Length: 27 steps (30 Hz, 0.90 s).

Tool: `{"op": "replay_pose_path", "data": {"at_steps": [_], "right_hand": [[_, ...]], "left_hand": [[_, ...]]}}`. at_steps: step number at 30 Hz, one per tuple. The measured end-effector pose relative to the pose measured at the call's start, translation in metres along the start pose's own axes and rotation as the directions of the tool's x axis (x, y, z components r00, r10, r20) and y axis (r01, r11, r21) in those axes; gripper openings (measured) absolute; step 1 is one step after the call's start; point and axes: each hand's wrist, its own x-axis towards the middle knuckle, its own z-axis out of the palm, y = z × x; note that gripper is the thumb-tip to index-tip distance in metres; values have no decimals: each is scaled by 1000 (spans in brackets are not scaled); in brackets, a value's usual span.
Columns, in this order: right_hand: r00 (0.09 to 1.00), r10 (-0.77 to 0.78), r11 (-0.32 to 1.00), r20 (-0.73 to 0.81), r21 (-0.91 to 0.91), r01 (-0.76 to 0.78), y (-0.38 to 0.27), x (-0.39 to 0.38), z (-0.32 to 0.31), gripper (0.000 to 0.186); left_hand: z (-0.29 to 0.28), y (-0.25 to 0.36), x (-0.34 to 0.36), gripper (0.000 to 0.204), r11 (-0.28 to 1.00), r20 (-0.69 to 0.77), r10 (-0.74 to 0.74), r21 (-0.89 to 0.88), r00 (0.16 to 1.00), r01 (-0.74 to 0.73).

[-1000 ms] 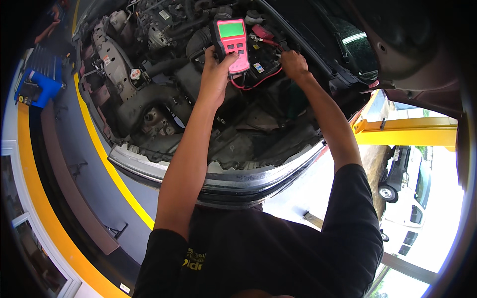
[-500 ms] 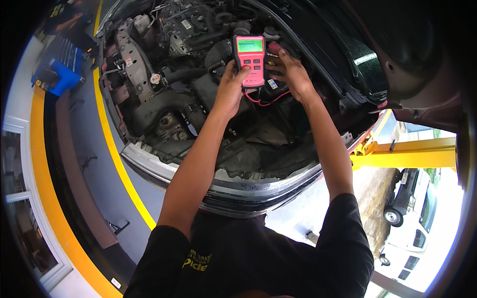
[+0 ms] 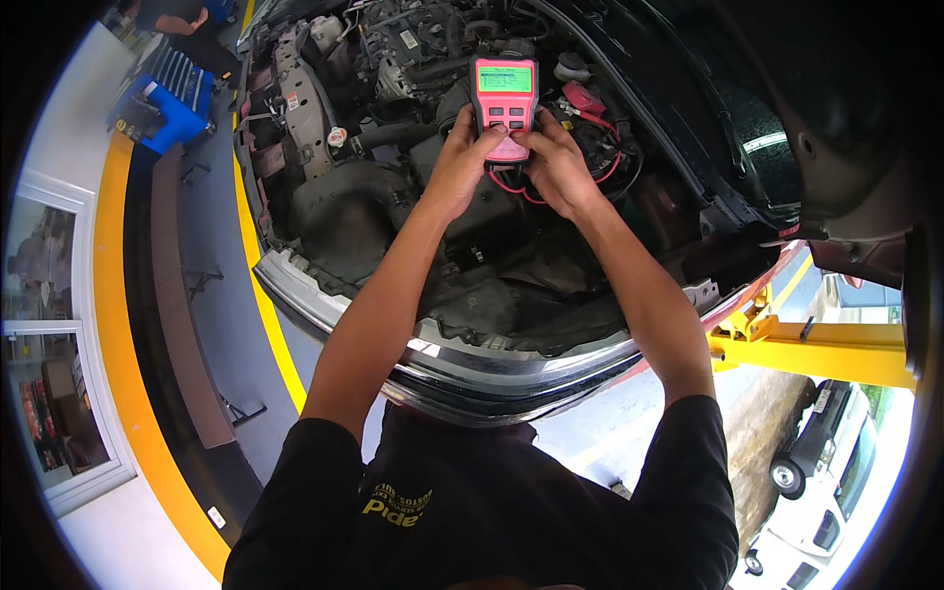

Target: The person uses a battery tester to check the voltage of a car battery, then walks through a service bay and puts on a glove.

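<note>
I'm gripping a pink-and-black handheld tester (image 3: 505,110) with both hands, one on each side, and I hold it over the open engine bay (image 3: 462,346), well in from the near edge and toward the far one. My left hand (image 3: 455,172) is part closed around the tester's lower left side: the fingers curl behind the case and the thumb lies across its face, tip at the lower grey buttons. My right hand (image 3: 560,169) grasps the lower right side in much the same way, thumb bent inward over the face, its tip just beside the other thumb. Whether either thumb is pressing a button I can't tell.

The tester stands nearly straight in my grip, its lit green screen above my thumbs. Both forearms reach forward across the bay's near edge, bare below black sleeves (image 3: 313,477), and they slant toward each other until the wrists come near. A red cable (image 3: 617,165) loops below the tester and up around the right side of my right hand, near a red plastic piece (image 3: 583,98). Near the bay's left edge sits a radiator cap (image 3: 337,137).
</note>
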Motion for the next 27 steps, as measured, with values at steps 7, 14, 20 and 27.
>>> {"op": "replay_pose_path", "data": {"at_steps": [7,14,20,27], "right_hand": [[999,-32,996,37,81,29,-2,-3,-6,45],[998,-62,989,-11,135,62,4,-1,-4,37],[999,-37,988,-28,148,40,2,0,-6,50],[999,-32,992,-14,121,34,4,-2,-10,45]], "left_hand": [[8,-2,-6,51,997,-19,24,74,1000,-22],[9,-4,-7,49,992,-15,38,122,999,-36],[12,-3,-7,45,994,2,1,106,1000,-1],[13,-7,-10,46,994,-22,20,104,1000,-18]]}}
